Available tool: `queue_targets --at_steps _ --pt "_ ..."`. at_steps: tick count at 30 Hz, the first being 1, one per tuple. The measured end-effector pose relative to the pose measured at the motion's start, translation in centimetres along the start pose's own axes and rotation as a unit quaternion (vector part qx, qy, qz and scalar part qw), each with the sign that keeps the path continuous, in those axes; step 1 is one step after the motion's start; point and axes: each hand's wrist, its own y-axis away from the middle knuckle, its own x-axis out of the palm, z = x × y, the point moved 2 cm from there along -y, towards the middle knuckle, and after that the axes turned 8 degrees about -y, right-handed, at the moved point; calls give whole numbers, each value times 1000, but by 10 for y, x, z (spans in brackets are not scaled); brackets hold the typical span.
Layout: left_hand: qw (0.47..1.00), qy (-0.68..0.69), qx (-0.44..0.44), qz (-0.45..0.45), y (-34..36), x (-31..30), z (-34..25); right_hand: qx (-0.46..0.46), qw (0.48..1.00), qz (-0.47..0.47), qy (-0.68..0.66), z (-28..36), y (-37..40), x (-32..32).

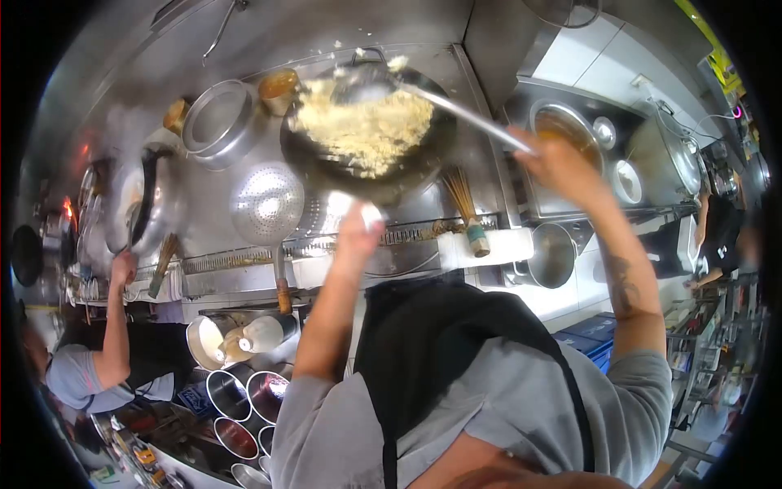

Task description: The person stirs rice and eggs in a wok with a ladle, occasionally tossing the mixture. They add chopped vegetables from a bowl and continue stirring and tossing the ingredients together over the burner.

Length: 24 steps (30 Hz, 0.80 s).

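The right hand (562,167) is closed round the end of the wok ladle (468,119); the left hand (358,234), blurred, is curled at the near side of the wok (440,151), and whether it grips the vessel or only cloth cannot be told. For sound work, the ladle's bowl should, in my judgement, ride low along the metal, with short turning strokes toward the body and the wok steadied; loose crumbs (397,63) at the far rim suggest a spill risk. The ladle's long axis runs obliquely from the right grip, leftward and away, its bowl end over the far part of the yellow, rice-like food (358,122). Farther out, a bamboo brush (463,202) lies between the hands, and a perforated skimmer (267,204) left of the left hand, handle toward the body.
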Motion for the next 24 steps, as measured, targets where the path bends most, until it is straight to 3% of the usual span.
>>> queue_targets --at_steps 1,3,4,6,8,10,12,14,16,20,24 --pt "996 75 -46 8 -37 -13 2 7 1000 -11 -10 7 -4 -11" --pt "995 73 -59 -30 -91 -28 17 14 999 -35 -29 20 -23 -28" --pt "973 168 -152 -53 -98 -23 17 -29 997 -67 -17 -1 -48 -18" --pt "968 187 -155 -64 -95 -20 15 -113 985 -129 2 -64 -108 23" --pt "963 193 -174 -76 -93 -18 11 33 996 -43 -64 -41 -144 43" --pt "956 191 -205 -91 -85 -8 -5 109 988 -5 -108 -45 -189 101" --pt "956 196 -206 -72 -84 -10 -8 214 954 69 -198 -8 -193 145" --pt "954 205 -216 -23 -98 -20 7 77 953 112 -272 7 -176 189" --pt "955 196 -218 -35 -92 -16 2 -138 977 19 -163 4 -152 218" --pt "949 229 -208 -64 -99 -15 2 -60 983 160 -72 -22 -77 128" --pt "969 212 -89 -86 -27 34 2 -54 980 164 95 5 -52 53"
